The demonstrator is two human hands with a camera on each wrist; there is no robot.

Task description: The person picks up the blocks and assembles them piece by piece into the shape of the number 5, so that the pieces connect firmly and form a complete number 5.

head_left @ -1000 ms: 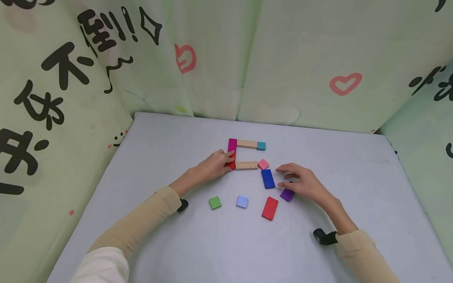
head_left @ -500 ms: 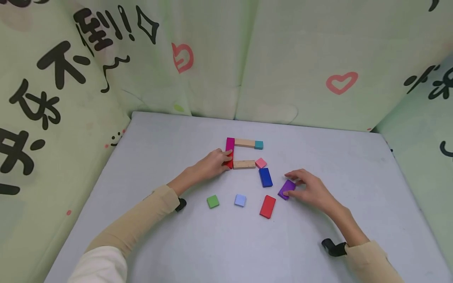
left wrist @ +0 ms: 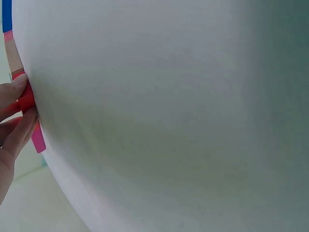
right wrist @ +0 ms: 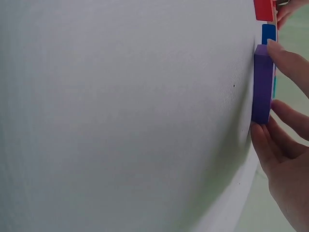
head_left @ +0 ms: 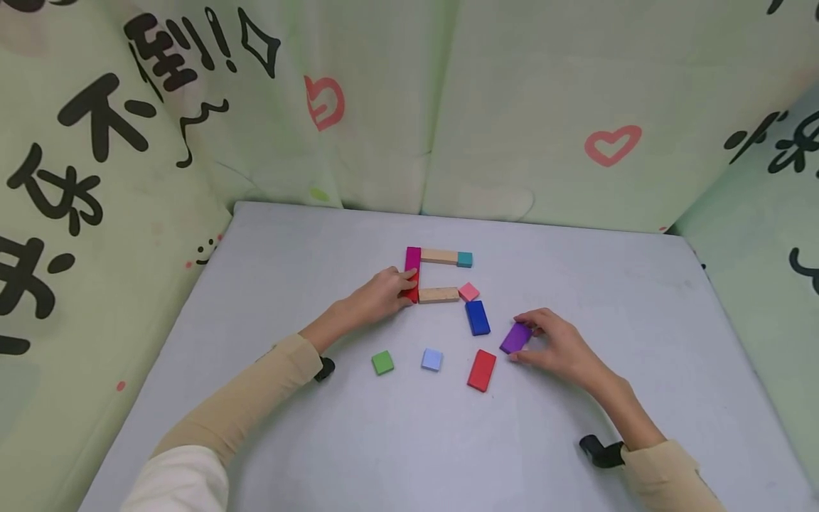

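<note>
My left hand (head_left: pixel 382 293) grips a red block (left wrist: pixel 27 99) at the near end of the left column, thumb and fingers on either side. A magenta block (head_left: pixel 413 254) lies in line beyond it. Two wooden blocks run rightward from this column; the far one meets a teal block (head_left: pixel 465 259), the near one a tilted pink block (head_left: pixel 469 291). A blue block (head_left: pixel 477 318) touches the pink one. To its right, my right hand (head_left: pixel 558 345) pinches a purple block (right wrist: pixel 262 84) by its ends between thumb and fingertips, at the tabletop.
Nearer the person lie a green block (head_left: pixel 382 363), a light blue block (head_left: pixel 431 360) and a separate red block (head_left: pixel 481 370). The white table (head_left: pixel 320 441) is bordered at the back and sides by a pale green printed curtain (head_left: pixel 525 92).
My right hand shifted right, off the top of the purple block, and its thumb and fingers came onto the block's ends. The left hand stays on the red block. The head view drifted slightly.
</note>
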